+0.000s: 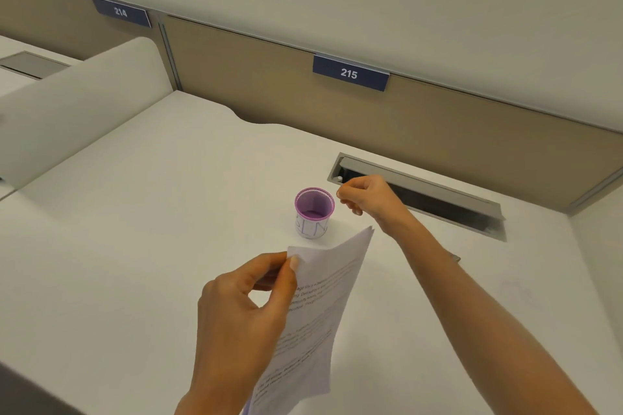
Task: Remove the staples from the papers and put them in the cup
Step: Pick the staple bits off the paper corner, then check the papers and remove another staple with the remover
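a: on the left?
b: the left hand [246, 310], thumb and fingers pinched on the top corner of the papers [313, 320], which hang above the white desk [141, 246].

a: centre?
b: the cup [314, 212], purple inside, upright on the desk just beyond the papers.

a: right?
b: the right hand [365, 194], fingertips pinched together just right of the cup's rim; whether they hold a staple cannot be told. behind it, a cable tray [438, 192].

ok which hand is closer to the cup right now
Right. The right hand is just beside the cup's rim, fingers pinched. The left hand is lower in view, nearer the person, holding the papers.
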The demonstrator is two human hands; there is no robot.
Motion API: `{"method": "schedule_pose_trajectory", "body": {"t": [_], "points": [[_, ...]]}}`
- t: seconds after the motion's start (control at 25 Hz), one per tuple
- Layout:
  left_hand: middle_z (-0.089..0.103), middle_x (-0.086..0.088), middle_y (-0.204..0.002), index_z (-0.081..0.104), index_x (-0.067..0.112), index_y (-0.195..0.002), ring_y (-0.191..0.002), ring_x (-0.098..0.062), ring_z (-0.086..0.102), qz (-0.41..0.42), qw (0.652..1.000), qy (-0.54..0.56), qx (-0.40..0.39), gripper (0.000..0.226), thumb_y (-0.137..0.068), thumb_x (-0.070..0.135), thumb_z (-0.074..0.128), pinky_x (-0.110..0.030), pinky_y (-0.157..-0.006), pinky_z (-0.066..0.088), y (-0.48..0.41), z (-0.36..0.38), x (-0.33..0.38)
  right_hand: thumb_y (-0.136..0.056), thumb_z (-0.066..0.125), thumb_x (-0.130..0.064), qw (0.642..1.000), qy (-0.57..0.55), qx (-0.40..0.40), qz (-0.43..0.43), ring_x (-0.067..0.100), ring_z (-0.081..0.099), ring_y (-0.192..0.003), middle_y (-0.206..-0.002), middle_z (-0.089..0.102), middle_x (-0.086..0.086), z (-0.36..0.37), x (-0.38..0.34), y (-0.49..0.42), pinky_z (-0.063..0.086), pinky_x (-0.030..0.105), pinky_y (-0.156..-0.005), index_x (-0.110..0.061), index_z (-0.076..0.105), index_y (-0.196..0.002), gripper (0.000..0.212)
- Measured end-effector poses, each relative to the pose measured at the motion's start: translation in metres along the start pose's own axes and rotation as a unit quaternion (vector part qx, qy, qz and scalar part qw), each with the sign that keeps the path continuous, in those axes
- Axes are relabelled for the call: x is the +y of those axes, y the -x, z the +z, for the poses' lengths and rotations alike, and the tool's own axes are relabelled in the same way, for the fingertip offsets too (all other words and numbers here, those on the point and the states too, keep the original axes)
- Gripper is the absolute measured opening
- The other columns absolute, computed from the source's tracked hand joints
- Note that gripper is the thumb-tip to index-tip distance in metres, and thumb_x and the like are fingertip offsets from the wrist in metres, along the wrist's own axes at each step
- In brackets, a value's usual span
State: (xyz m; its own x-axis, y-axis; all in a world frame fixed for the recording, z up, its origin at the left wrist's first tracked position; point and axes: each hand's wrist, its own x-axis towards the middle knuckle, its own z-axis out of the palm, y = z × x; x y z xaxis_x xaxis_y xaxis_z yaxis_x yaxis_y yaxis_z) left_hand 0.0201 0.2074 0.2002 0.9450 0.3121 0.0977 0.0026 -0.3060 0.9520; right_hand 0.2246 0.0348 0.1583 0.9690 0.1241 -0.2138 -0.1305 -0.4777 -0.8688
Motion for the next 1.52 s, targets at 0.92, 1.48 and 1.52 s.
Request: {"method": "schedule_pose_trajectory", "body": {"t": [0.92,1.48,1.52], "points": [[0.071,0.027,-0.074,0.071,0.040,-0.082,-0.078,0.000,0.066,0.007,1.000,0.003,-0.010,0.017,-0.080,0.048,0.057,-0.024,-0.058,0.054,-0.033,-0.018,-0.029,-0.088,0.066,-0.016,0.986,0.148,0.076,0.002,0.015,0.061,-0.084,-0.091,0.065,0.000,0.016,0.039,-0.053,0.054,0.032,-0.079,-0.012,0.072,-0.096,0.012],[0.075,0.008,-0.088,0.073,0.024,-0.101,-0.077,-0.017,0.070,0.113,0.986,0.084,-0.095,0.025,-0.090,0.039,0.056,-0.023,-0.057,0.055,-0.030,0.018,0.020,-0.090,0.059,-0.014,0.899,-0.298,0.241,0.211,0.032,0.067,-0.078,-0.095,0.068,0.028,0.022,0.169,0.141,0.056,0.038,-0.067,0.005,0.069,-0.094,0.021],[0.075,0.005,-0.088,0.073,0.021,-0.100,-0.076,-0.017,0.069,0.111,0.983,0.103,-0.103,0.024,-0.092,0.036,0.057,-0.021,-0.056,0.053,-0.030,0.022,0.026,-0.092,0.059,-0.020,0.878,-0.355,0.222,0.231,0.033,0.067,-0.083,-0.097,0.067,0.026,0.033,0.174,0.153,0.055,0.039,-0.069,0.006,0.067,-0.098,0.028]]}}
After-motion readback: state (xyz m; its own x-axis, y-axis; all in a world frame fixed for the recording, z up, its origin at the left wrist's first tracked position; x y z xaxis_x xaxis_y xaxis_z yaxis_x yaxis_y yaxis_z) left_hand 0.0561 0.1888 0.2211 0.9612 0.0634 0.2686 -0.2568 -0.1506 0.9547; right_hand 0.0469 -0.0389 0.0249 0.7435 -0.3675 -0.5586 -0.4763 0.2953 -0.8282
